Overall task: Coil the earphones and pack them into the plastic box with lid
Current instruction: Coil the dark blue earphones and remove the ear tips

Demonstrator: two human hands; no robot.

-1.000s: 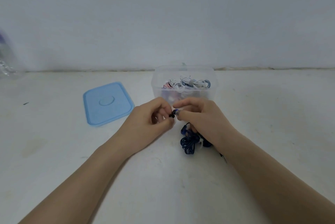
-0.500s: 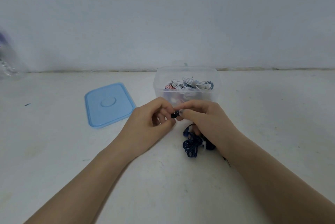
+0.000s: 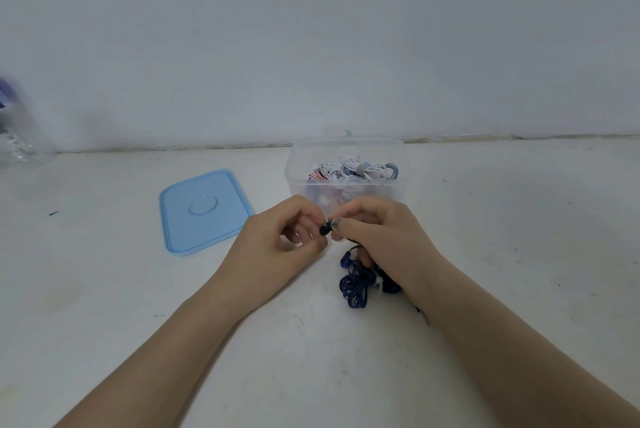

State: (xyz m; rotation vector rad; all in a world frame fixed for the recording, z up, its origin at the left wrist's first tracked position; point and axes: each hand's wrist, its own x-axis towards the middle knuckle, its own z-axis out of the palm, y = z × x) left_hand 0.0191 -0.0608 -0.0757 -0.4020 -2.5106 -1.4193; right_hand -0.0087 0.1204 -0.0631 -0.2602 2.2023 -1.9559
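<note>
A pair of dark blue earphones [image 3: 355,284] lies in a loose tangle on the white table, partly under my right wrist. My left hand [image 3: 277,247] and my right hand [image 3: 381,237] meet just in front of the clear plastic box [image 3: 346,147]. Both pinch a small black earbud [image 3: 325,229] at the end of the blue cord, which runs down to the tangle. The box stands open and holds several coiled white, red and blue earphones [image 3: 353,171]. Its light blue lid [image 3: 202,209] lies flat to the left of the box.
A clear crumpled plastic thing [image 3: 15,130] sits at the far left edge against the wall. The white wall rises right behind the box. Bare white table spreads to the right of the box and in front of my arms.
Both hands stay joined at the earbud with only small finger shifts. The blue tangle has barely moved.
</note>
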